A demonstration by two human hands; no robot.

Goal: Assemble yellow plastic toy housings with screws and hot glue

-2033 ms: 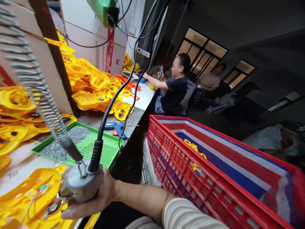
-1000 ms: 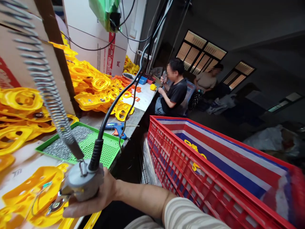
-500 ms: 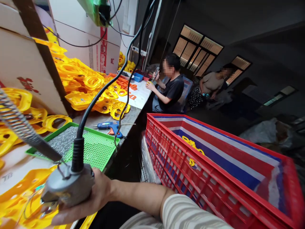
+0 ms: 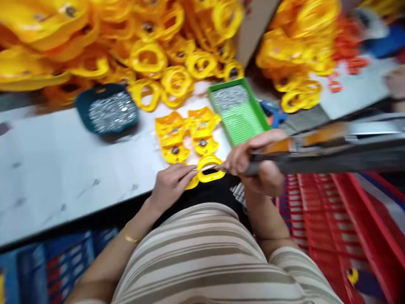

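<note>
My right hand [image 4: 262,162] is wrapped round a corded electric screwdriver [image 4: 303,154], smeared by motion. Its thin bit points left over a yellow plastic ring [image 4: 211,179]. At the bit's end, the pinched fingertips of my left hand [image 4: 172,183] hold a small thin metal piece, too blurred to name surely. Just beyond my hands, two yellow molded plastic parts [image 4: 172,135] lie side by side on the white tabletop [image 4: 63,169]. Part of another yellow piece shows under my left fingertips.
A dark green bowl [image 4: 82,112] and a green tray [image 4: 243,131] hold small silvery metal pieces. Yellow parts [image 4: 148,59] are heaped along the back. A red crate [image 4: 319,219] stands at my right, a blue crate [image 4: 63,257] below left. Another person's hand [image 4: 397,82] shows far right.
The view has swung left and down to the tabletop. My right hand has brought the screwdriver in front of my body, and my left hand has come into view at its tip.
</note>
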